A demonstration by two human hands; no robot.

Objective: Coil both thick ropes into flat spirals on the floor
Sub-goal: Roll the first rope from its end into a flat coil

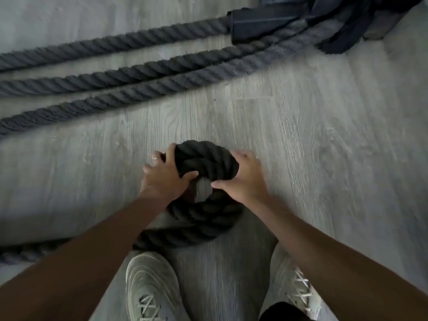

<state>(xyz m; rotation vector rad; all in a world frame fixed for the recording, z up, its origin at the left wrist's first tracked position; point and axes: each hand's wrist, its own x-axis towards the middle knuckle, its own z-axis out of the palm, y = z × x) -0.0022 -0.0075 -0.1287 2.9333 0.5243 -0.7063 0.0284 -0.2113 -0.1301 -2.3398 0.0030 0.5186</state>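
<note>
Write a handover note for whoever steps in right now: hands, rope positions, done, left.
Left hand: grips the left side of the rope loop.
Right hand: grips its right side.
Loop lies on the floor ahead of the shoes; its tail trails off left.
Done: first tight turn started.
Left: wind in the tail, then coil the three straight rope runs lying beyond.

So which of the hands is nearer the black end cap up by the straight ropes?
Right. The right hand grips the coil below the end cap; the left hand grips farther left.
</note>
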